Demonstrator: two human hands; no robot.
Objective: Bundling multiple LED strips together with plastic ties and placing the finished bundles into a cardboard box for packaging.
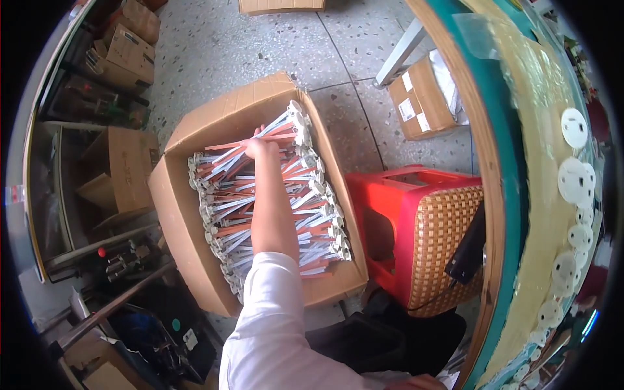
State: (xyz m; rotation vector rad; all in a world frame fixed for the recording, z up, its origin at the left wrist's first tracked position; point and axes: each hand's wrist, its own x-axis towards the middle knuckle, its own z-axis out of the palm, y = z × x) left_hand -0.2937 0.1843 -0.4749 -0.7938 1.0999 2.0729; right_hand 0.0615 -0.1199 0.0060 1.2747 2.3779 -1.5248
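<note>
Orange and white wired lamp sockets (266,201) fill an open cardboard box (195,123) on the floor, laid in rows with their white socket heads at the right and left edges and the wire leads crossing the middle. The left hand (260,148) reaches down into the far part of this pile, its fingers closed around a few of the orange and white leads near the top of the stack. The bare forearm runs back toward the near edge, ending in a white sleeve (273,325). The right hand is barely seen at the near edge of the view, so whether it is closed or slack cannot be told.

Just right of the box stands a red plastic stool (403,195) with a woven brown seat. Farther right curves the edge of a table (513,195) with a green rim, carrying a row of white round discs (575,182). Another cardboard carton (422,97) sits on the speckled floor (221,45) at the far right, and more cartons (127,52) stand at the far left.
</note>
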